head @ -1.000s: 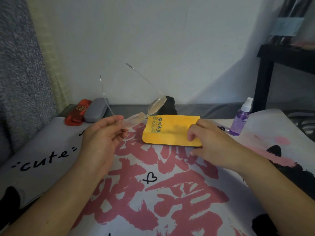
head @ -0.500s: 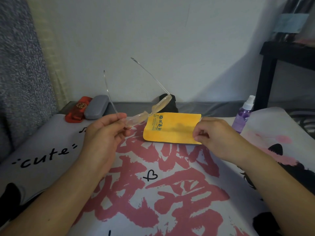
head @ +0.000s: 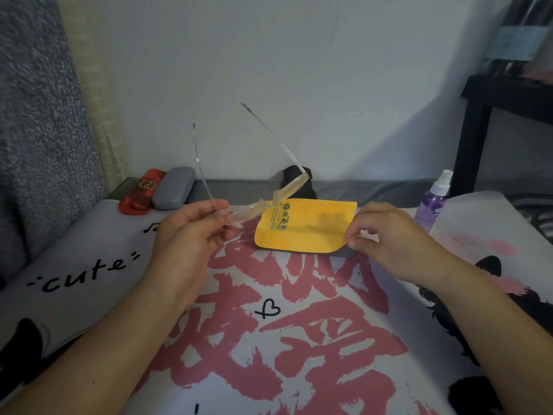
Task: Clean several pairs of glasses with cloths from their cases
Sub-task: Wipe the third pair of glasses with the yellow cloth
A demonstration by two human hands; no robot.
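Note:
My left hand (head: 191, 226) grips a pair of clear-framed glasses (head: 269, 199) by the left end of the frame, with both thin arms unfolded and pointing up toward the wall. A yellow cleaning cloth (head: 305, 226) with dark print lies over a dark case (head: 344, 251), of which only an edge shows. My right hand (head: 386, 235) pinches the cloth's lower right corner between thumb and forefinger and holds it slightly raised.
A red case (head: 140, 193) and a grey case (head: 173, 191) lie side by side at the back left. A black object (head: 296, 181) stands behind the cloth. A purple spray bottle (head: 432, 205) stands at the right, near a black table (head: 490, 115). A pink-printed cover (head: 269, 339) spreads under my arms.
My right hand slid from lying on the cloth's right edge to pinching its lower right corner. The glasses in my left hand rose slightly.

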